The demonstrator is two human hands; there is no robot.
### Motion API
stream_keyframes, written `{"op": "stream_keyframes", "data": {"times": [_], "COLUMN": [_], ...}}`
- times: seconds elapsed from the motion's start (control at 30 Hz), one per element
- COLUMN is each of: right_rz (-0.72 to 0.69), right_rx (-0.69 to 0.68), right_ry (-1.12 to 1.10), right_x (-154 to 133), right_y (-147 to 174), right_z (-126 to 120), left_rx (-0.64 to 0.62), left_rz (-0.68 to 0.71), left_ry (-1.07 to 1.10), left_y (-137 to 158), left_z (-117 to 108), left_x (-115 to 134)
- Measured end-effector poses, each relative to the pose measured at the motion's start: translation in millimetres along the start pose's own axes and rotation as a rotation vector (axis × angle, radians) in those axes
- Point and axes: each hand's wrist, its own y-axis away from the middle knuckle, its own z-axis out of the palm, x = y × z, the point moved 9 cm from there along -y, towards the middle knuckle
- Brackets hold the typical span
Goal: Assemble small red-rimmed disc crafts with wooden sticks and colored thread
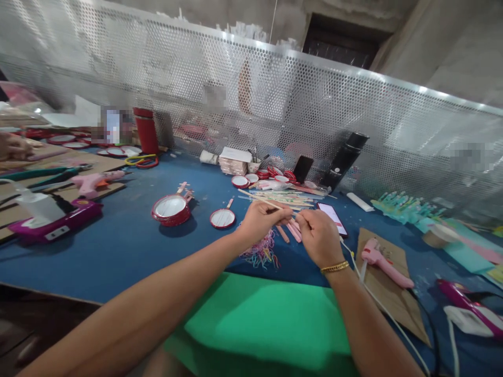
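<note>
My left hand [262, 219] is closed around a thin pale stick [251, 196], whose far end sticks out up and to the left. My right hand [320, 235], with a gold bracelet at its wrist, is closed at the stick's other end, fingertips nearly meeting those of the left. Whatever lies inside the fists is hidden. Below the hands lie a tangle of pastel strings [261, 251] and several pink sticks [294, 232]. A round red-rimmed white disc [222, 219] with a short handle lies left of my left hand.
A stack of red-rimmed discs [171, 209] stands further left. Pink glue guns rest on cardboard at right [387, 263] and left [96, 182]. A lit phone [332, 219], a black flask [346, 159] and thin sticks lie beyond. Perforated metal [188, 68] closes off the back; another person's hand [15, 146] is far left.
</note>
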Motion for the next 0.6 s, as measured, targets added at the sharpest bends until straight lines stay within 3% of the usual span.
{"op": "stream_keyframes", "data": {"times": [0.17, 0.27, 0.4, 0.47, 0.6], "right_rz": [0.217, 0.306, 0.402, 0.395, 0.374], "right_rx": [0.084, 0.067, -0.071, -0.133, -0.194], "right_ry": [-0.476, -0.632, -0.784, -0.793, -0.73], "right_x": [34.1, 42.6, 36.0, 29.6, 27.7], "right_y": [-0.7, 1.3, 5.6, 6.1, 5.9], "right_z": [-5.5, 0.1, 16.1, 20.8, 25.1], "left_rx": [0.048, -0.164, -0.479, -0.523, -0.498], "left_rz": [-0.033, -0.033, -0.079, -0.092, -0.1], "left_ry": [-0.053, -0.166, -0.386, -0.436, -0.439], "left_y": [-7.4, -2.0, 18.2, 23.3, 21.6], "left_z": [-21.2, -1.2, 34.7, 40.7, 36.9], "left_x": [-8.0, -9.2, -21.3, -25.0, -25.1]}}
